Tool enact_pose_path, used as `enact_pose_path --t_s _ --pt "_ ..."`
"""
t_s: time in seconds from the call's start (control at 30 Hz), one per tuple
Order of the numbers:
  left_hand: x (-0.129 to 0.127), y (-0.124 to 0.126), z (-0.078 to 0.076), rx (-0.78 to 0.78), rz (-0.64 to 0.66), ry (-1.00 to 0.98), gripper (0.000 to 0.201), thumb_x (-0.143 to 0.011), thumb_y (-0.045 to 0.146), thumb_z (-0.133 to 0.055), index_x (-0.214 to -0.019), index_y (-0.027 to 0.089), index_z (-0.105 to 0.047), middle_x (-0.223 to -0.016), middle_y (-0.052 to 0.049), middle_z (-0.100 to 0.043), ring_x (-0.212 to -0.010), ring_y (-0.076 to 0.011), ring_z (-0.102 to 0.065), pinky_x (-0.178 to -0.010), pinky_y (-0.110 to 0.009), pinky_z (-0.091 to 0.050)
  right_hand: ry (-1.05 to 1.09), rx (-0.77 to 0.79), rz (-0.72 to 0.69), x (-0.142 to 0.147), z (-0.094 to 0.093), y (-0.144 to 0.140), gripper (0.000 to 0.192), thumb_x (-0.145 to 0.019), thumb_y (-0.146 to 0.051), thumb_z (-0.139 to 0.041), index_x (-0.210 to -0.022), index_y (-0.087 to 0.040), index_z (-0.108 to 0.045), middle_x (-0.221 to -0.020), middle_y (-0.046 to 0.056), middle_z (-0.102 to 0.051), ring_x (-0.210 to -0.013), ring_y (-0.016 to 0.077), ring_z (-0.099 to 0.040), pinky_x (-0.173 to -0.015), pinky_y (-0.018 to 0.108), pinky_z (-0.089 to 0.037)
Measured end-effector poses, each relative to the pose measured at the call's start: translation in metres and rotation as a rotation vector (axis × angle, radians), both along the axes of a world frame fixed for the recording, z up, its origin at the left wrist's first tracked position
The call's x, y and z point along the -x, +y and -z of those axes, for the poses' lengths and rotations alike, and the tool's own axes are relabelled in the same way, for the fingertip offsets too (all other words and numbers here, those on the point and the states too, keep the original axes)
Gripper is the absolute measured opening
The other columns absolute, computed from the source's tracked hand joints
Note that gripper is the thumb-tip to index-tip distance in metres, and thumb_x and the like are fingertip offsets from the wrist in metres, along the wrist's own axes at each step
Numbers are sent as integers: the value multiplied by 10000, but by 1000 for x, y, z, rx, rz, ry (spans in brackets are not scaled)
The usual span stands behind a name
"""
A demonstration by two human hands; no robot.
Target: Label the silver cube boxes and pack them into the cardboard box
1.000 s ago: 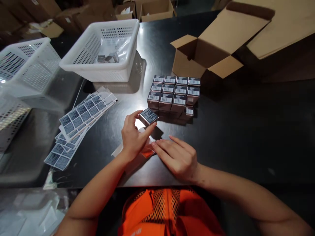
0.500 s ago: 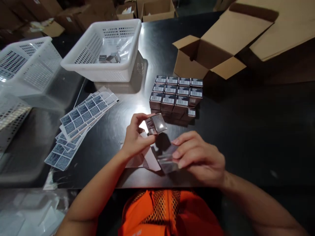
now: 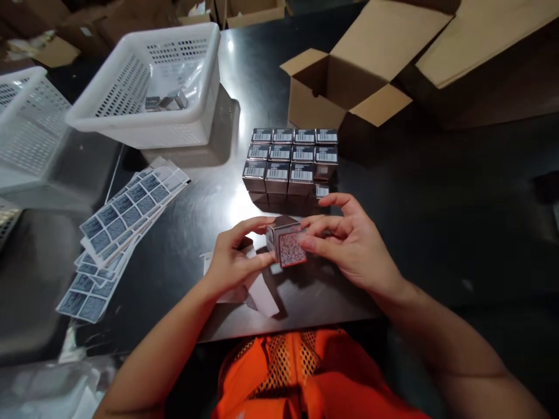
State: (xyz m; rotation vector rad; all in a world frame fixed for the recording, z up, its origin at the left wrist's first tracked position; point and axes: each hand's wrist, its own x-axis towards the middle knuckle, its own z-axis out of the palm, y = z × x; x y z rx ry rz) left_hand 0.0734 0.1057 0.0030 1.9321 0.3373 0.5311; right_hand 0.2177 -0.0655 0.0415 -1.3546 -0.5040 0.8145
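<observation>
White basket (image 3: 131,119) at 10 o'clock (few small boxes inside), second basket (image 3: 26,128) at 9. Label sheets (image 3: 126,212) fanned at 8. Stacked small boxes (image 3: 290,163) at centre, open carton (image 3: 345,87) at 1.

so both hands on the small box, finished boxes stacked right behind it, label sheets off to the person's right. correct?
Not quite: in the head view the label sheets lie to the person's left. The left hand and right hand do hold the small box, with the stacked boxes behind it.
</observation>
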Motion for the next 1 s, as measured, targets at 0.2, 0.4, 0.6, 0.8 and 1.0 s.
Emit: enact_pose_path --t_s 0.2,0.4,0.6,0.8,1.0 --pt "1 -1 -2 -71 -22 33 443 -711 343 -867 -1130 281 -740 -1031 -45 -800 -850 -184 -740 -616 -243 -543 9 -1 -8 0 -3 1 653 -686 -408 -917 -1056 -277 -395 -712 -86 -719 -661 176 -746 -592 276 -601" --pt "1 -2 -2 -76 -26 26 441 -710 362 -871 -1126 285 -745 -1016 -45 -803 -845 -184 -742 -609 -244 -546 -59 62 17 0 -1 0 668 -679 -468 -910 -1056 -276 -393 -702 -73 -717 -748 215 -773 -615 292 -606" --pt "0 -3 -3 -68 -37 16 426 -704 350 -878 -1107 292 -754 -1031 -39 -808 -840 -178 -746 -606 -236 -548 -36 55 29 0 -1 1 666 -673 -449 -916 -1049 -273 -396 -720 -64 -731 -740 213 -770 -593 281 -597" --pt "0 -3 -3 -60 -36 15 430 -709 309 -874 -1120 293 -750 -1016 -30 -808 -828 -168 -740 -582 -221 -523 -15 23 22 1 -1 1 649 -688 -414 -916 -1049 -272 -396 -697 -77 -719 -663 185 -753 -548 254 -574" --pt "0 -3 -3 -69 -29 -12 436 -706 262 -874 -1123 297 -751 -1042 -24 -810 -847 -157 -746 -605 -211 -535 -7 38 23 1 -1 2 652 -682 -422 -917 -1037 -275 -391 -705 -71 -718 -609 174 -732 -507 247 -553"
